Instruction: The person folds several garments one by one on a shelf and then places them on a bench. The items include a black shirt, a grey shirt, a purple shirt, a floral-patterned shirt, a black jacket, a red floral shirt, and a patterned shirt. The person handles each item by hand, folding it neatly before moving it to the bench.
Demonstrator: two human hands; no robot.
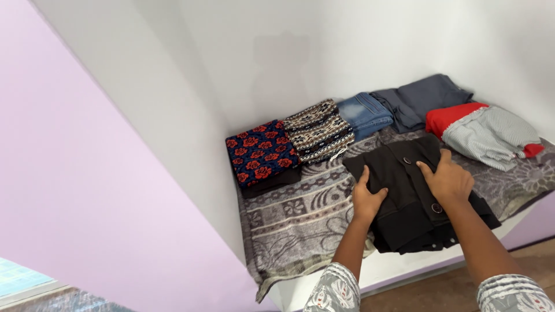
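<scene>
Left hand (367,199) flat, fingers spread, pressing left edge of folded black buttoned garment (413,202); right hand (448,182) open palm-down on its top, gripping nothing. Garment lies on grey patterned cloth (300,222) at shelf front. Behind: red-floral navy fabric (260,153), brown patterned knit (319,131), folded jeans (365,114), grey trousers (425,98), red cloth (451,115), striped grey garment (491,136), all clear of hands

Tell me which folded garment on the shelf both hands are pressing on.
The black buttoned garment at the front: left hand and right hand rest on it. The other folded clothes lie behind, untouched.
</scene>
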